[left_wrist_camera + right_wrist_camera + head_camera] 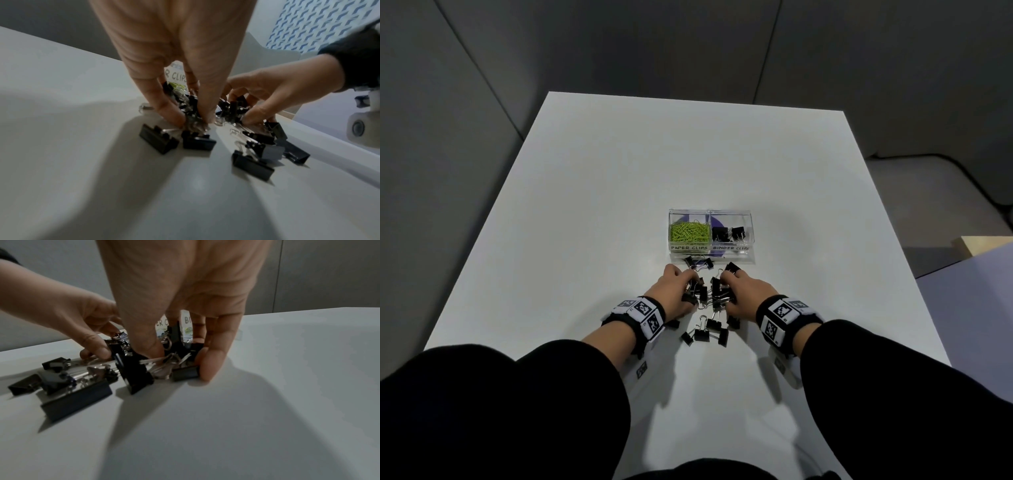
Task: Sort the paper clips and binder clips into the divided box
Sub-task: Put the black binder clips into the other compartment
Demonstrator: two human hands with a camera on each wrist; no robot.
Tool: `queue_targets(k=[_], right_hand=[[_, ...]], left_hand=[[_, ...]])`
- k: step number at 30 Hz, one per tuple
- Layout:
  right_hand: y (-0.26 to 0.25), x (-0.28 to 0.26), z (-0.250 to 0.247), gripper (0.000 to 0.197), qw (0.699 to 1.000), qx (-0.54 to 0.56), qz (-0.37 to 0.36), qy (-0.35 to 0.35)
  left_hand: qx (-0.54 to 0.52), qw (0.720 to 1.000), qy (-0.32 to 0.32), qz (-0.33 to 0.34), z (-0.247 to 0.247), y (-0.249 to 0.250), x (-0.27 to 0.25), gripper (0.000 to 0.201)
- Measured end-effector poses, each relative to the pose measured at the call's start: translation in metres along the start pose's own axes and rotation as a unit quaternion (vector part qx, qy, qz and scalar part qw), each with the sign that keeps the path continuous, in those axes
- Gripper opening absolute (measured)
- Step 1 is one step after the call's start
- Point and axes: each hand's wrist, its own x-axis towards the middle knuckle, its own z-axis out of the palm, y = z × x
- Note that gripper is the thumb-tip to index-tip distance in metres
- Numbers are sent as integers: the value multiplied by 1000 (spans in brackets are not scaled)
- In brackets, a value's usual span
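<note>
A clear divided box (pixel 751 240) stands mid-table. Its left compartment, labelled PAPER CLIPS, holds green paper clips (pixel 690 231). The right one, labelled BINDER CLIPS, holds a few black binder clips (pixel 729 233). Just in front of it lies a pile of black binder clips (pixel 707 330). My left hand (pixel 683 286) digs into the pile's left side, and its fingers curl round a bunch of clips (pixel 192 112). On the right side my right hand (pixel 732 287) pinches several clips (pixel 174 361) between thumb and fingers. More clips (pixel 158 139) lie loose nearer me.
The white table (pixel 592 192) stretches bare around the box; its right edge (pixel 914 274) lies a little way from my right hand. A pale purple surface (pixel 972 291) and a wooden corner (pixel 976 245) sit beyond that edge. Grey wall panels stand behind.
</note>
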Motion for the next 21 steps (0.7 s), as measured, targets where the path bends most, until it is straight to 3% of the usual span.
queue_targets(k=[6, 13, 21], right_hand=[[5, -1, 0, 41, 1000, 8, -3, 5], [12, -3, 2, 34, 997, 38, -15, 60], [19, -13, 4, 27, 991, 91, -8, 101]], left_hand=[[23, 1000, -14, -2, -1, 2, 2, 52], [60, 997, 18, 35, -1, 2, 0, 30], [48, 997, 36, 48, -1, 2, -9, 26]])
